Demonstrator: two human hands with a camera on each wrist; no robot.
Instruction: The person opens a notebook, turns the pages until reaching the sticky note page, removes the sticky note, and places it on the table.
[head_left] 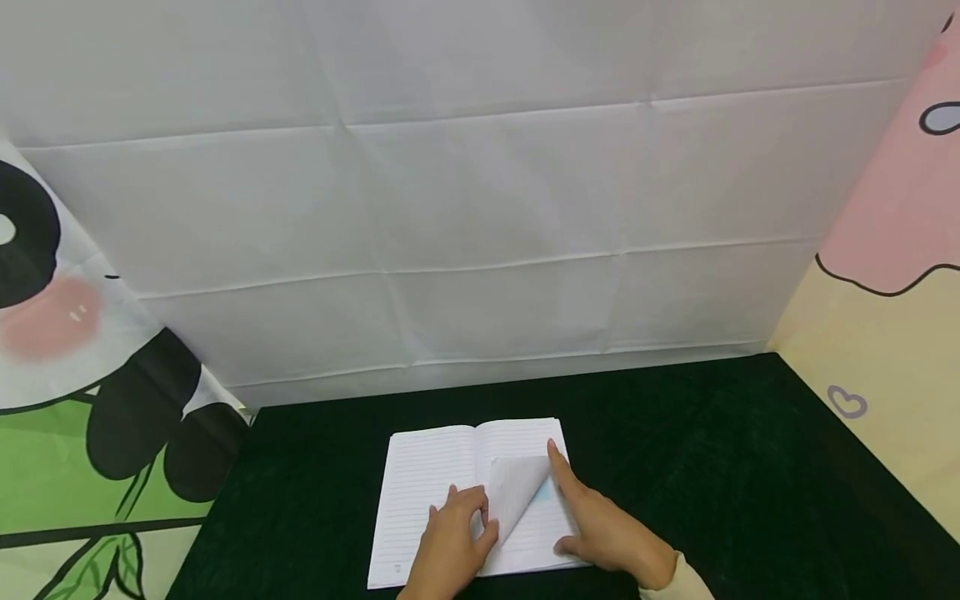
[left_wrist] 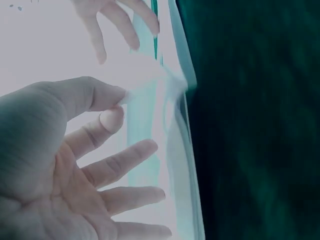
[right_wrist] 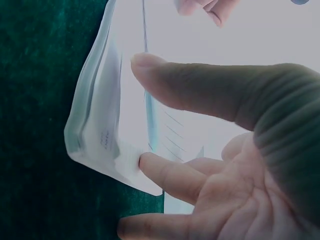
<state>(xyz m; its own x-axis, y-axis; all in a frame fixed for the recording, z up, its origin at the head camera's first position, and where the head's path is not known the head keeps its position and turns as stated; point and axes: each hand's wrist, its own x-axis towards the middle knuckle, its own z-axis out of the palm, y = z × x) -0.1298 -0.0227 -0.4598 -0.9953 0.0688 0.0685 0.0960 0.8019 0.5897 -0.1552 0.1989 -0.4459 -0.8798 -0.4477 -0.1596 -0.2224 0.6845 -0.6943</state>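
Observation:
An open lined notebook [head_left: 423, 475] lies on the dark green cloth. One of its right-hand leaves [head_left: 515, 492] is folded over diagonally toward the spine, and a light blue patch [head_left: 543, 493] shows beside the fold. My left hand [head_left: 453, 537] is over the lower middle of the notebook; in the left wrist view its thumb and index finger pinch the thin paper while the other fingers spread out. On the right page's outer side rests my right hand [head_left: 603, 525], fingers extended along the edge and thumb apart, near the lower corner.
Dark green cloth [head_left: 697, 467] covers the table around the notebook. A creased white sheet [head_left: 480, 200] hangs behind it. Printed cartoon panels stand on the left [head_left: 45, 467] and the right [head_left: 885, 358].

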